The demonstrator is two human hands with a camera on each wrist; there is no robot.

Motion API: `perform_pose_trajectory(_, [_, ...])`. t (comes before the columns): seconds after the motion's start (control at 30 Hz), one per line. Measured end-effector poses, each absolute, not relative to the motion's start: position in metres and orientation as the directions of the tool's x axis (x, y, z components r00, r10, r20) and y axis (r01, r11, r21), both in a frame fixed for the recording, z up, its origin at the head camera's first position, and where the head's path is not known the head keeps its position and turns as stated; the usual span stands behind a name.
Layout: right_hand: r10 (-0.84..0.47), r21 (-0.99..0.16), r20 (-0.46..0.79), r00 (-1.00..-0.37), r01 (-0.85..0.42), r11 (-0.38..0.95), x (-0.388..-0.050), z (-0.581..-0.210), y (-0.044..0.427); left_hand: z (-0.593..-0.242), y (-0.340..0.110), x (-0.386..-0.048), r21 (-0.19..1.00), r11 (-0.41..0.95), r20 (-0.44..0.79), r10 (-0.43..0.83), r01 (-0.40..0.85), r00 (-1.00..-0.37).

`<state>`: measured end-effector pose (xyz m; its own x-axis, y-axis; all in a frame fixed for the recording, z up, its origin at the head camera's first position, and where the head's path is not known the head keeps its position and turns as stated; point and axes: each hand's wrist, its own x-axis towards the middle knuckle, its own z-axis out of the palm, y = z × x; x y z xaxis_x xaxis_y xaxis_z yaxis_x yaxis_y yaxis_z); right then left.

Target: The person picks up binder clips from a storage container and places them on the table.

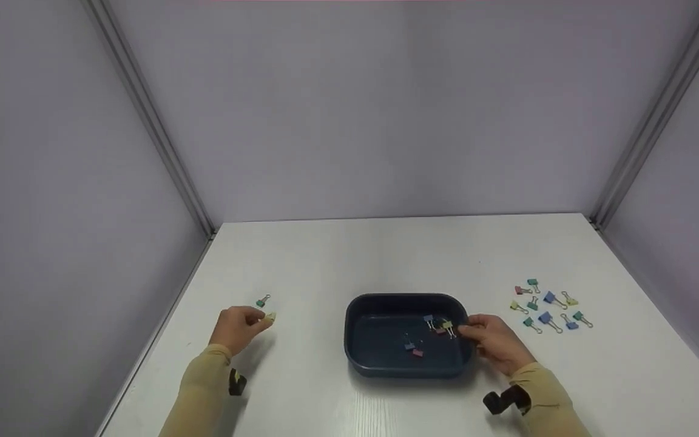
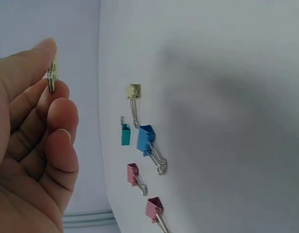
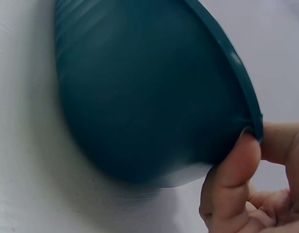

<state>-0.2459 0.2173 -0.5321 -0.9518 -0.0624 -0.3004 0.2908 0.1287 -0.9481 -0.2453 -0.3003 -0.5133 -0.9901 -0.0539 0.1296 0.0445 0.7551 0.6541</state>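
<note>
My left hand (image 1: 237,328) pinches a yellow binder clip (image 1: 270,317) between thumb and fingertips above the table's left side. In the left wrist view its metal handles (image 2: 51,80) show edge-on. A green binder clip (image 1: 263,301) lies just beyond that hand. My right hand (image 1: 498,343) grips the right rim of a dark blue plastic basin (image 1: 407,372); in the right wrist view, finger and thumb pinch the basin's rim (image 3: 237,63). Inside the basin are several clips, among them a yellow clip (image 1: 448,326), a blue clip (image 1: 409,346) and a red clip (image 1: 418,353).
Several loose binder clips, including a blue one (image 1: 545,317), lie on the white table (image 1: 325,255) right of the basin. The left wrist view shows more clips on the surface: yellow (image 2: 134,91), green (image 2: 125,135), blue (image 2: 146,140) and pink (image 2: 132,174). Grey panels (image 1: 386,121) enclose the table.
</note>
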Motion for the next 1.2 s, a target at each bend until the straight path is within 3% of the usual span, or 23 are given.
perform_pose_trajectory(0.53, [-0.084,-0.950,-0.301,-0.950,0.290,0.119,-0.244,-0.531,0.217,-0.538,-0.304,-0.245,0.641,0.766,0.053,-0.104,-0.045,-0.993])
perform_pose_trajectory(0.93, [-0.085,-0.947,-0.310,-0.947,0.300,0.117,-0.245,-0.529,0.217,-0.524,-0.303,-0.241,0.671,0.736,0.036,-0.154,-0.091,-0.987])
perform_pose_trajectory(1.2, [-0.081,-0.948,-0.306,-0.948,0.296,0.121,-0.245,-0.530,0.218,-0.511,-0.296,-0.247,0.665,0.747,0.156,-0.101,0.029,-0.982])
